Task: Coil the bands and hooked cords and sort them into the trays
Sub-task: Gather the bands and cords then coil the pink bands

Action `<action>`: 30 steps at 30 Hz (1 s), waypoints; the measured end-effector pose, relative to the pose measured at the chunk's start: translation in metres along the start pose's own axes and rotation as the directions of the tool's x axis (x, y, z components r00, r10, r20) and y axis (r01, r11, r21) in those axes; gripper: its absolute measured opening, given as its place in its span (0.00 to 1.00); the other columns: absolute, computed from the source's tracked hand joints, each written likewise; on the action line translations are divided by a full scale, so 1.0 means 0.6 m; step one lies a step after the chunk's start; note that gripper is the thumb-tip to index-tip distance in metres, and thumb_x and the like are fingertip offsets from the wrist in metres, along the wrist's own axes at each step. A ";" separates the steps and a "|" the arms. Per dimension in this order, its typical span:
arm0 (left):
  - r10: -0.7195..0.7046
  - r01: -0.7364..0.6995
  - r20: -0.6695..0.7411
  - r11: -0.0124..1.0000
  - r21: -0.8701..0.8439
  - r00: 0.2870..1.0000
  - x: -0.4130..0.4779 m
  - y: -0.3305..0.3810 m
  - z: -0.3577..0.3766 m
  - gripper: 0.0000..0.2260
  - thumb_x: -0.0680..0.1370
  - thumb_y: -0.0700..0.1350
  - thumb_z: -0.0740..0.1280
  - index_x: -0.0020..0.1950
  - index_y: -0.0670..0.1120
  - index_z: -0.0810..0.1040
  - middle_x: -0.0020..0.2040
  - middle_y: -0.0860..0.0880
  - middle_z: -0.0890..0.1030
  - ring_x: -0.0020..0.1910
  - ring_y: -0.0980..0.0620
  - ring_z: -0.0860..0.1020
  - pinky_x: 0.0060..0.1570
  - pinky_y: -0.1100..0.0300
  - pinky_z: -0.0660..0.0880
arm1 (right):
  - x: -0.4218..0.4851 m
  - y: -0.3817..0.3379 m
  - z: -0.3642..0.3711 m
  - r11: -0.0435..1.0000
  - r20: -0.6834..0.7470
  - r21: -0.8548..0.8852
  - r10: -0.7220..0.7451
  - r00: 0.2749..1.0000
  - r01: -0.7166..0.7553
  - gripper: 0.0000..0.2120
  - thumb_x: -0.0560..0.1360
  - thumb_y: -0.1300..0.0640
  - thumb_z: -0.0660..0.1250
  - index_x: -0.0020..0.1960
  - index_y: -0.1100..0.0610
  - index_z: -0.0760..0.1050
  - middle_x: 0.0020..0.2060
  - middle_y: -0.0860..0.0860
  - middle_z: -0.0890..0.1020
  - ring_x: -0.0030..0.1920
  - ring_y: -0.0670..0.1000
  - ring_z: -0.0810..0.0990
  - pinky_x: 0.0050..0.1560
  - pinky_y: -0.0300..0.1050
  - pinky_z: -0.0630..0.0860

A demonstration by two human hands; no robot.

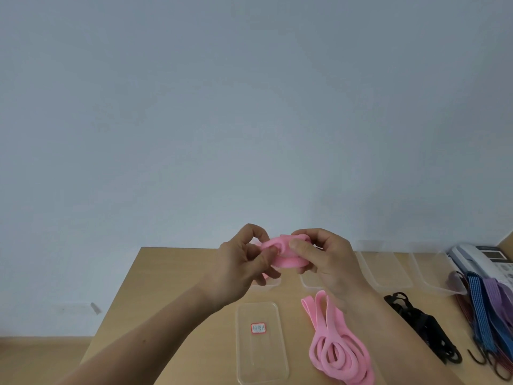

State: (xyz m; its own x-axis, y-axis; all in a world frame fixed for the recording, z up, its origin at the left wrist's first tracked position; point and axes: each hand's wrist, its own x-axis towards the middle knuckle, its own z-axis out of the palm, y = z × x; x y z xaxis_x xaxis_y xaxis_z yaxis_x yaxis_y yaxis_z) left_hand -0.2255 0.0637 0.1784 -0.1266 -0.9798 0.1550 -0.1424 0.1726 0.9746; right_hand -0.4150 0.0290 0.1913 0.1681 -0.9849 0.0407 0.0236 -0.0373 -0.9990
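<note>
Both hands hold a coiled pink band [280, 252] in the air above the far side of the wooden table [177, 315]. My left hand [244, 262] pinches its left end with thumb and fingers. My right hand [324, 257] grips its right side, thumb on top. A heap of loose pink bands [333, 345] lies on the table below my right wrist. Black bands [422, 326] lie to its right. Blue, purple and dark red hooked cords [488, 315] lie at the right edge.
Several clear plastic trays stand along the back of the table [388, 270], [433, 273], two partly hidden behind my hands. A clear lid with a red-bordered label [259, 340] lies near the front. A white telephone [483, 259] sits at the far right. The table's left edge runs diagonally.
</note>
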 end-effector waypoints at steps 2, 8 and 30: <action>0.072 -0.063 -0.052 0.987 0.147 0.996 -0.002 -0.006 0.003 0.07 0.80 0.51 0.66 0.45 0.53 0.71 0.35 0.50 0.84 0.32 0.55 0.80 0.32 0.62 0.76 | -0.001 0.004 0.006 1.000 0.013 0.014 0.004 1.000 -0.004 0.02 0.70 0.58 0.76 0.42 0.55 0.84 0.37 0.52 0.85 0.30 0.53 0.80 0.32 0.41 0.77; 0.290 -0.169 -0.229 0.885 0.434 0.929 0.008 -0.008 0.008 0.07 0.75 0.48 0.65 0.39 0.47 0.72 0.31 0.52 0.75 0.31 0.54 0.73 0.30 0.59 0.71 | -0.003 0.007 0.021 1.000 -0.006 0.014 0.006 1.000 -0.006 0.05 0.70 0.58 0.76 0.44 0.58 0.83 0.37 0.55 0.85 0.29 0.54 0.81 0.32 0.42 0.77; -0.058 0.055 0.178 0.998 0.022 0.982 0.017 0.016 -0.028 0.18 0.75 0.54 0.72 0.61 0.48 0.81 0.45 0.43 0.85 0.36 0.49 0.79 0.35 0.60 0.75 | -0.013 0.001 0.007 0.992 0.146 -0.090 -0.079 0.986 0.092 0.13 0.66 0.50 0.80 0.49 0.49 0.83 0.45 0.50 0.86 0.46 0.51 0.85 0.45 0.46 0.81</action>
State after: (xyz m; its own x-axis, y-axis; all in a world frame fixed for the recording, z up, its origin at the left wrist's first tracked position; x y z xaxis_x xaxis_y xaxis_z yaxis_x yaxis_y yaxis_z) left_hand -0.2113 0.0537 0.1919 -0.2906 -0.9545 0.0666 -0.1707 0.1202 0.9780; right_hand -0.4121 0.0374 0.1901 0.3076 -0.9438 0.1211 -0.0493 -0.1429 -0.9885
